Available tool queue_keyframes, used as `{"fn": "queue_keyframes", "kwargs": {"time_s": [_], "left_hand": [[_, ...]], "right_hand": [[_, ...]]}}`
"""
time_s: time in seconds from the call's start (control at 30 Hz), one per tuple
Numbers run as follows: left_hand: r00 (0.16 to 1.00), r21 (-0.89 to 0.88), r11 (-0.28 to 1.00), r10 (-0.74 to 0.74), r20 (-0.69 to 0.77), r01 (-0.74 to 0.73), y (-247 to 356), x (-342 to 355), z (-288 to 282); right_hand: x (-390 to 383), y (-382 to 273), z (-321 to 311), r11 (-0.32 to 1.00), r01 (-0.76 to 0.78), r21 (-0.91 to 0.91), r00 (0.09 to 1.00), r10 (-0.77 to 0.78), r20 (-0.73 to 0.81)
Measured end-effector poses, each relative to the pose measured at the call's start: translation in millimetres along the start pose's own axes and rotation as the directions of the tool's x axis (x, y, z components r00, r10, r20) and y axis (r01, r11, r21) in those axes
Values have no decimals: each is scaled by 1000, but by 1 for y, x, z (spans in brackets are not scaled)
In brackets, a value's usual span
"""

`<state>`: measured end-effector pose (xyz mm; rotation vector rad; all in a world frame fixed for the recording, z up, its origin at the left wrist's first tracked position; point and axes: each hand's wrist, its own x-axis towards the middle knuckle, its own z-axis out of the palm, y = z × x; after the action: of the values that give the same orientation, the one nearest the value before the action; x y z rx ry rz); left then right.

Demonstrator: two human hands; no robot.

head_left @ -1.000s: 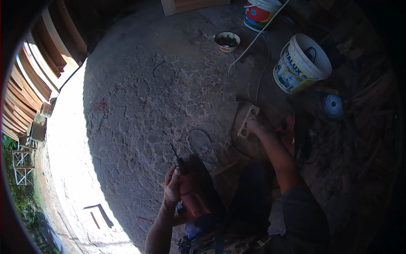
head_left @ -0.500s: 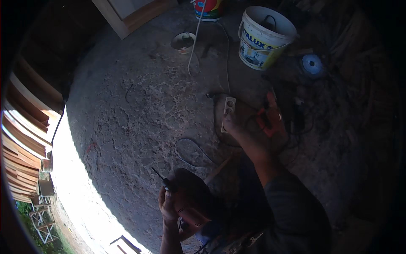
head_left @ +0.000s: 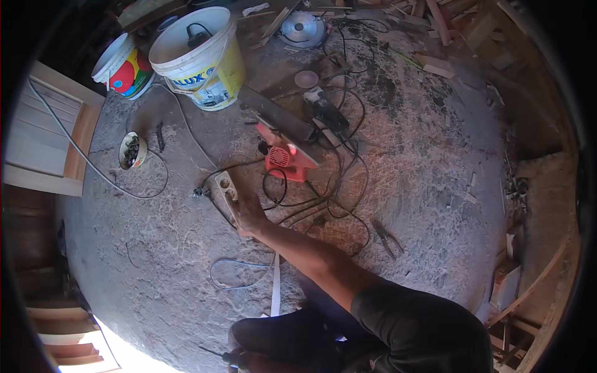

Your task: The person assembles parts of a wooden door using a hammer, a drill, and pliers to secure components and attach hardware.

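Observation:
My right hand (head_left: 250, 216) reaches forward to a white power strip (head_left: 224, 181) on the ground, its fingers closed over the strip's near half. The sockets at the far end stay visible; whether a plug sits under my fingers is hidden. A power drill (head_left: 232, 359) with a thin bit pokes in at the lower edge, most of it cut off. My left hand, around the drill by its chuck half a second ago, is now almost wholly below the picture. Just right of the strip lies a red power tool (head_left: 287, 163) among black cables.
Ahead stand a white-and-yellow bucket (head_left: 214, 74), a colourful bucket (head_left: 129, 71) and a small tub (head_left: 132, 151). An angle grinder (head_left: 328, 112), a circular saw (head_left: 303, 29) and pliers (head_left: 387, 239) lie on rough ground. A wooden panel (head_left: 46, 127) is at left; wood scraps (head_left: 438, 66) lie far right.
My view has swung to the right, so the buckets and tools appear further left. The drill has slid down to the lower edge. My right hand stays at the power strip.

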<state>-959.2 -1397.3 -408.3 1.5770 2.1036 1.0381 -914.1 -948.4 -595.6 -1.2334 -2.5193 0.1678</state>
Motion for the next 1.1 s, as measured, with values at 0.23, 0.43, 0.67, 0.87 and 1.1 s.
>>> {"fn": "queue_keyframes", "kwargs": {"time_s": [0.23,0.43,0.67,0.87,1.1], "left_hand": [[893,185,878,410,185,-441,67,83,-8],[850,395,916,-155,503,-67,64,115,24],[921,257,962,-181,345,93,205,281,-16],[920,-365,872,205,-334,-327,462,452,-63],[945,-939,154,-161,283,308,717,564,-41]], "right_hand": [[-131,-47,-154,616,-311,724,946,130,295],[-206,-31,-421,529,-488,694,814,-12,581],[-174,15,-627,448,-519,728,793,-65,605],[-71,91,-788,-188,-338,922,884,271,380],[34,192,-882,-614,-79,786,973,122,194]]}}
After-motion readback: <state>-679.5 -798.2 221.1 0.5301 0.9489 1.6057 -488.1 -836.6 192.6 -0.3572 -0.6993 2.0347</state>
